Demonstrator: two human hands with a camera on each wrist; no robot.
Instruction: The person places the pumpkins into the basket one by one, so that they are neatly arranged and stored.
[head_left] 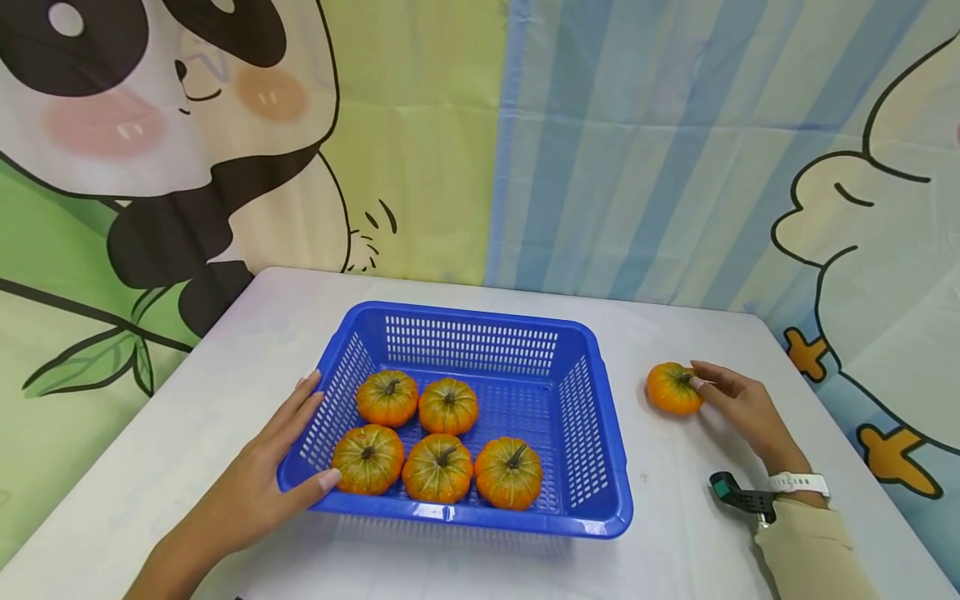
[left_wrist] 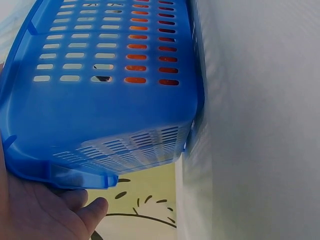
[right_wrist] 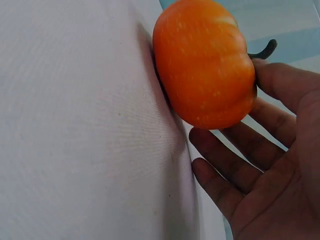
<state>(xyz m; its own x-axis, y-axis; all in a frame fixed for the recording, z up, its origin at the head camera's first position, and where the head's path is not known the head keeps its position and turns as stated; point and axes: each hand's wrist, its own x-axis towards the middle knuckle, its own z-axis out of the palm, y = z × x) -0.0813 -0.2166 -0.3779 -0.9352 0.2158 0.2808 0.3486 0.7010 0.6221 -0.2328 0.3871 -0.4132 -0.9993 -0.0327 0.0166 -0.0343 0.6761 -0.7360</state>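
Observation:
A blue plastic basket (head_left: 495,521) with slotted walls sits on the table, also seen from its side in the left wrist view. Several small orange-green pumpkins (head_left: 509,473) lie in its left and front parts. My left hand (head_left: 255,471) rests at the basket's front left corner, thumb over the rim and fingers stretched along the left side. To the right of the basket, one more pumpkin (head_left: 672,389) stands on the table. My right hand (head_left: 742,408) touches that pumpkin from the right. In the right wrist view, the thumb lies near its stem, while the other fingers stay loosely extended.
White cloth covers the table (head_left: 660,533). A printed curtain (head_left: 600,142) with a panda and stripes hangs behind the table. On the right wrist are a white band (head_left: 798,482) and a small black device (head_left: 738,493).

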